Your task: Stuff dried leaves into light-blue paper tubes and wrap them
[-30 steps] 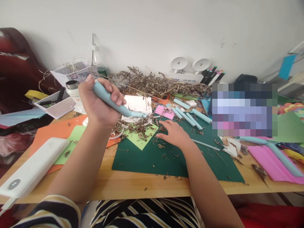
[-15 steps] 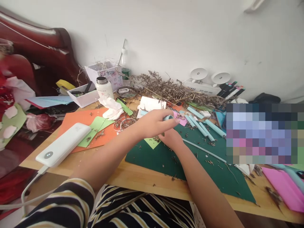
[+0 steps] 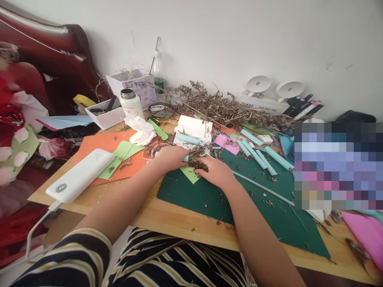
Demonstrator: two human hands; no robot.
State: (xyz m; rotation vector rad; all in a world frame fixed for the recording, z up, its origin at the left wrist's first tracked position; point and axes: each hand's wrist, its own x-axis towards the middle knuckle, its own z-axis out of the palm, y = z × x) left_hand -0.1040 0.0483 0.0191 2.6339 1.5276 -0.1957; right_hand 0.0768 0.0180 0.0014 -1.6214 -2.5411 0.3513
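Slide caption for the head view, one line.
Left hand grips a pale blue paper roll; right hand rests on dried plant scraps beside it on the green cutting mat.

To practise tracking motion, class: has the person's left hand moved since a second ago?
Yes. The left hand came down from beside the white bottle to the edge of the green mat.

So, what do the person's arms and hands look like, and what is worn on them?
The left arm has a short sleeve, dark with white and yellowish stripes, ending above the elbow. Both forearms are bare. The left hand and right hand show no glove, ring or watch. No sleeve shows on the right arm.
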